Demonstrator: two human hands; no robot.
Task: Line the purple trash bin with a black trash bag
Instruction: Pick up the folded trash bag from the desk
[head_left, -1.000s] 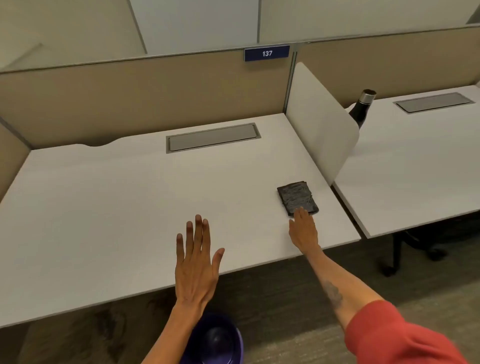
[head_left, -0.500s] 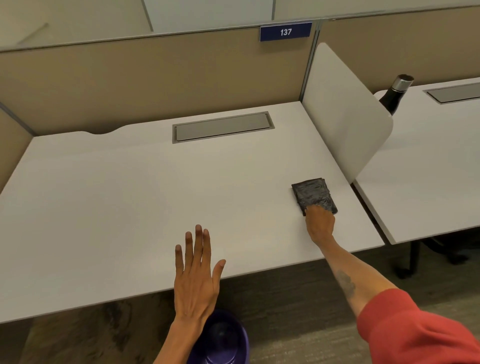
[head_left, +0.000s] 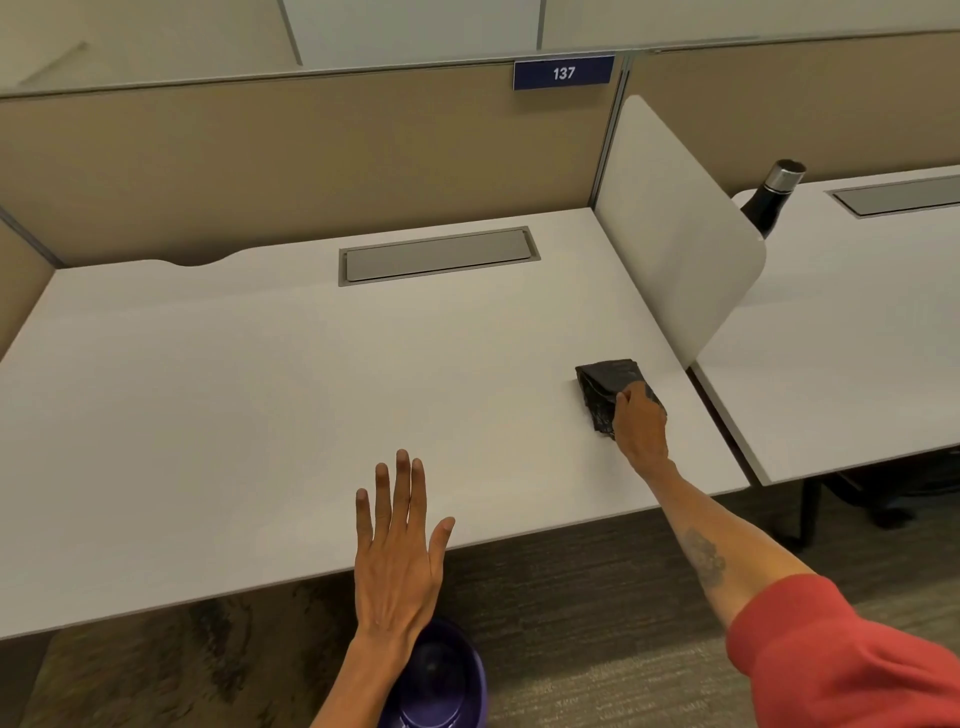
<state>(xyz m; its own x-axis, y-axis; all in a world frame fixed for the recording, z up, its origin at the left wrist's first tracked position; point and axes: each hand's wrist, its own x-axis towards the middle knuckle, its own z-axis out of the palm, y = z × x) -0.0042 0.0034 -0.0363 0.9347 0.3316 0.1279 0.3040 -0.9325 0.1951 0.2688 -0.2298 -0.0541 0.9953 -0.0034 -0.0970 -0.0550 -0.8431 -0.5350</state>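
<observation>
White worktop (head_left: 218, 415) serves as the landmark: at its near edge, roughly mid-span, the left hand (head_left: 397, 561) lies flat, palm down, fingers (head_left: 402, 483) spread and released, gripping nothing. Purple trash bin (head_left: 441, 680) stands on the carpet just below that near edge, partly hidden behind the left wrist, unlined. Toward the worktop's right end, just short of the white divider panel (head_left: 670, 234), the right hand (head_left: 641, 421) sits on a folded black trash bag (head_left: 605, 382), fingers curled over its near edge and grasping it; past the divider, a dark bottle (head_left: 771, 200).
</observation>
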